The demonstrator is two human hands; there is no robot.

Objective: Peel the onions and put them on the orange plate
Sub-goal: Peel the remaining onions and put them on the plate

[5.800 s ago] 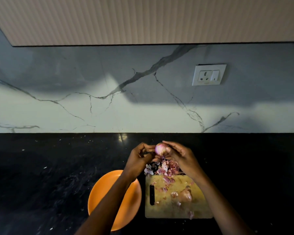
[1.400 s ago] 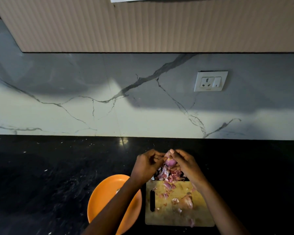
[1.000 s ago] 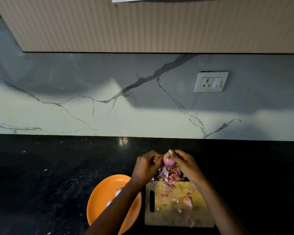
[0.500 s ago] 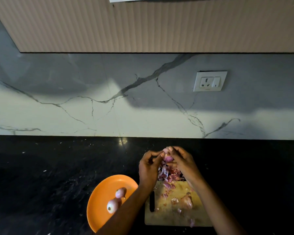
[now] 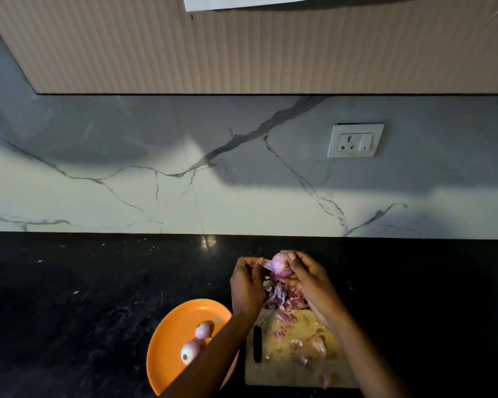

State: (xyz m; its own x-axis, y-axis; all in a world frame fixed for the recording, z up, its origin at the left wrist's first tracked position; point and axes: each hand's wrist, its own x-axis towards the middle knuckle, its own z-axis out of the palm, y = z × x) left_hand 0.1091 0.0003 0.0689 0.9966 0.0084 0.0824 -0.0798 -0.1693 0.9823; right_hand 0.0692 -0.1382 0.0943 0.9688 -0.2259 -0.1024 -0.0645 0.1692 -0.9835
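My right hand (image 5: 308, 282) grips a small purple onion (image 5: 281, 265) above the far end of the wooden cutting board (image 5: 285, 369). My left hand (image 5: 246, 285) pinches a strip of skin at the onion's left side. An orange plate (image 5: 170, 334) lies left of the board with two peeled onions (image 5: 191, 351) (image 5: 203, 329) on it; my left forearm crosses its right part. One unpeeled onion (image 5: 316, 344) rests on the board.
A heap of purple peels (image 5: 282, 300) lies at the board's far edge, with scraps scattered over the board. The black countertop (image 5: 84, 297) runs to a marble backsplash with a wall socket (image 5: 355, 140). A ribbed cabinet hangs above.
My left arm has shifted right, uncovering the two peeled onions on the plate. Both hands have lifted the onion slightly, and a strip of skin now stands out from its left side.
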